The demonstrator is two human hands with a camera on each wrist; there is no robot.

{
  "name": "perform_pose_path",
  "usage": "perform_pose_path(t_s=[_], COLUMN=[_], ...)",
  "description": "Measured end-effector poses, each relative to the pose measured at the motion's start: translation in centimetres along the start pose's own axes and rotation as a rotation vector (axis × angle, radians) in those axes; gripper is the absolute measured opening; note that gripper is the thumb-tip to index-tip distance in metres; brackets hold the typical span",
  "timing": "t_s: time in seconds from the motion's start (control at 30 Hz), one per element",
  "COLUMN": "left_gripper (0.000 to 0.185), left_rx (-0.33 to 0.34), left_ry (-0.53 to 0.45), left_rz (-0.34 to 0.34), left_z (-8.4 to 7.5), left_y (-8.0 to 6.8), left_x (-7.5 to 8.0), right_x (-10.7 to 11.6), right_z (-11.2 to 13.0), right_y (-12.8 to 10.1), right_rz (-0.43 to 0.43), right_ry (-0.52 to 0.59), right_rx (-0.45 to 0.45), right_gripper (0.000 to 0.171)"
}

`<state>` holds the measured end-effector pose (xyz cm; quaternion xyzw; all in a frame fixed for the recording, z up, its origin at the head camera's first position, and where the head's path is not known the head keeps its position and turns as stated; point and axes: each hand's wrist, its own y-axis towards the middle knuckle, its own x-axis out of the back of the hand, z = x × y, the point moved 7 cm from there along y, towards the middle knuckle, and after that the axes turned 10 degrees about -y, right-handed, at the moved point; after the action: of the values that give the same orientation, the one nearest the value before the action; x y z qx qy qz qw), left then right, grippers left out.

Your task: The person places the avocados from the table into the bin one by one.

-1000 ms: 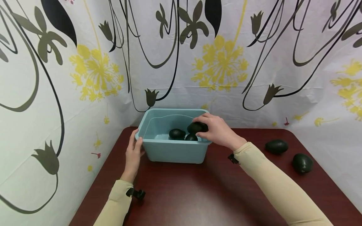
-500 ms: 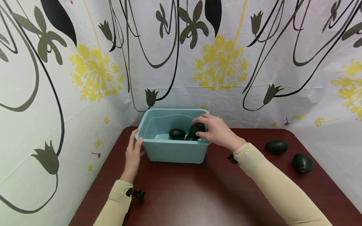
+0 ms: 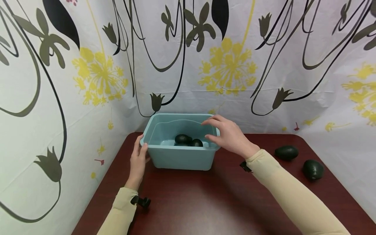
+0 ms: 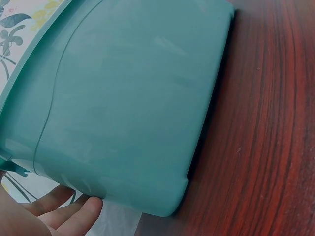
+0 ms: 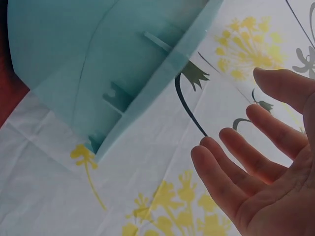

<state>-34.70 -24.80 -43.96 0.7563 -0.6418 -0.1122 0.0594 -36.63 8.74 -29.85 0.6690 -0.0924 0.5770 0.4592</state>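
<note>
Beige sleeves, blk wrist clips

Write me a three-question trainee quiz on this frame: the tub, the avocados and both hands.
1. True or false: the right hand grips an avocado.
2. How many avocados lie on the table outside the teal tub?
3. The left hand rests against the tub's: A) near left corner, B) far right rim, C) floor.

Key: 1. False, its fingers are spread and empty above the rim. 2. Two, to the right. 3. A.
</note>
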Motion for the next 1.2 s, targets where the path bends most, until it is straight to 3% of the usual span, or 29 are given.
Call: perform_pose_path(t_s=[0.5,1.2], left_gripper=[0.053,0.054], left_rx=[0.007,0.006], left_ry=[0.010,0.021], left_rz=[-0.001,-0.007], left_z=[0.0,0.1], left_y=[0.2,-0.1], left_x=[0.1,0.1], right_x=[2.9,3.3], right_z=[-0.4,-4.3], right_y=[-1.8,-6.7], right_rz=[-0.034,0.027], right_ry=[-0.094,-0.234], right_rx=[0.032,-0.005], right_gripper=[0.051,0.057])
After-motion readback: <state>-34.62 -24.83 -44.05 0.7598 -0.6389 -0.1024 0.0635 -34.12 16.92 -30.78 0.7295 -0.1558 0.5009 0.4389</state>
